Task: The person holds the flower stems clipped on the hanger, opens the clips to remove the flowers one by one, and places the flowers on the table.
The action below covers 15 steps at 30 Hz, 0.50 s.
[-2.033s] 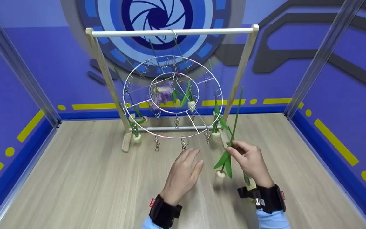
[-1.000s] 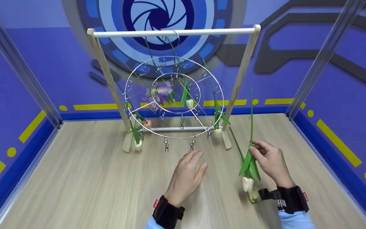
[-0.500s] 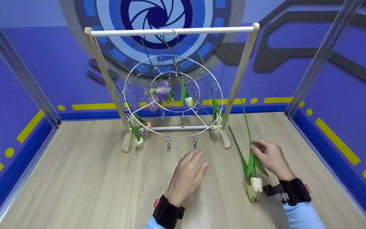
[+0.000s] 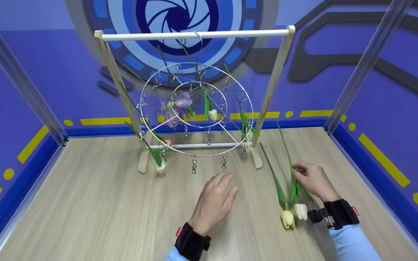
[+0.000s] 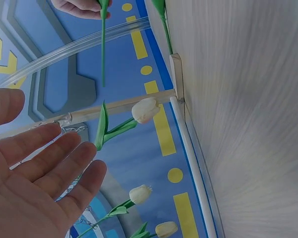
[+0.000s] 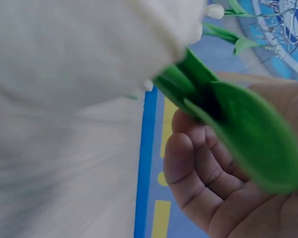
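Note:
My right hand (image 4: pixel 313 179) pinches the green stem of a white tulip (image 4: pixel 300 211) between thumb and fingers, bloom toward me, low over the table. Just left of it lies a yellow tulip (image 4: pixel 287 219), its stem pointing away. In the right wrist view the white bloom (image 6: pixel 79 44) fills the upper left, and a leaf (image 6: pixel 258 134) covers part of the palm. My left hand (image 4: pixel 212 203) holds nothing. Its fingers are extended, in front of a round two-ring hanger (image 4: pixel 198 155) with small metal clips. Flowers hang head down from it, among them a purple one (image 4: pixel 181 102) and several tulips.
A stand with wooden posts (image 4: pixel 281 72) and a white top bar (image 4: pixel 230 34) carries the hanger by its hook. Bare clips (image 4: pixel 194 165) dangle at the near side. Blue patterned panels (image 4: pixel 386 119) enclose the wooden table (image 4: pixel 85 210) at the back and sides.
My right hand has moved right, away from the hanger, and lowered the white tulip beside the yellow one. The hanger has turned slightly. My left hand has barely shifted.

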Available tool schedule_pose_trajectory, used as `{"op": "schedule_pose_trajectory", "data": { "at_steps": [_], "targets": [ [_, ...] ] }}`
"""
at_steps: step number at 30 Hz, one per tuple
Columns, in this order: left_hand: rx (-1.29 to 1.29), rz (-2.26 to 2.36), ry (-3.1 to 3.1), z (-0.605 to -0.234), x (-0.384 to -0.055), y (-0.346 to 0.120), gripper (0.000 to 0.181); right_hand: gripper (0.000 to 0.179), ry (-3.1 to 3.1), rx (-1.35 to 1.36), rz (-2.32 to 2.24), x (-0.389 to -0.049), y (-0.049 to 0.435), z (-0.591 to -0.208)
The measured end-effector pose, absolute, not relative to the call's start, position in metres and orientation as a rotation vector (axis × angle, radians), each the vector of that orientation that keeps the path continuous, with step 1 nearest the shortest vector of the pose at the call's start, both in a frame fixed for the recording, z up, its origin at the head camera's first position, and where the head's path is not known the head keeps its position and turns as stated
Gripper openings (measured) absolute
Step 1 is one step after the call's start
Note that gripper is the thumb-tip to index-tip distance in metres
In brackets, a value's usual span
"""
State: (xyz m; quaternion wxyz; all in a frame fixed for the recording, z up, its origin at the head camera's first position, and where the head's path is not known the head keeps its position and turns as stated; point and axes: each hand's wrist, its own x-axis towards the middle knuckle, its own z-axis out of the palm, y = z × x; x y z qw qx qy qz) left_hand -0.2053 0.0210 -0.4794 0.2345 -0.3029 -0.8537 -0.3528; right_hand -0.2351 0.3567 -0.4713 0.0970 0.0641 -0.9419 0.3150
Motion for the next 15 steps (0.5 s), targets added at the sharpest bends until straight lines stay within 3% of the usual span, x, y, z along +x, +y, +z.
{"op": "schedule_pose_trajectory", "data": {
  "at_steps": [15],
  "targets": [
    [-0.84,-0.947,-2.362,-0.48,-0.204,0.022,0.036,0.023,-2.985,0.205,0.946,-0.247,0.365,-0.496]
  ]
}}
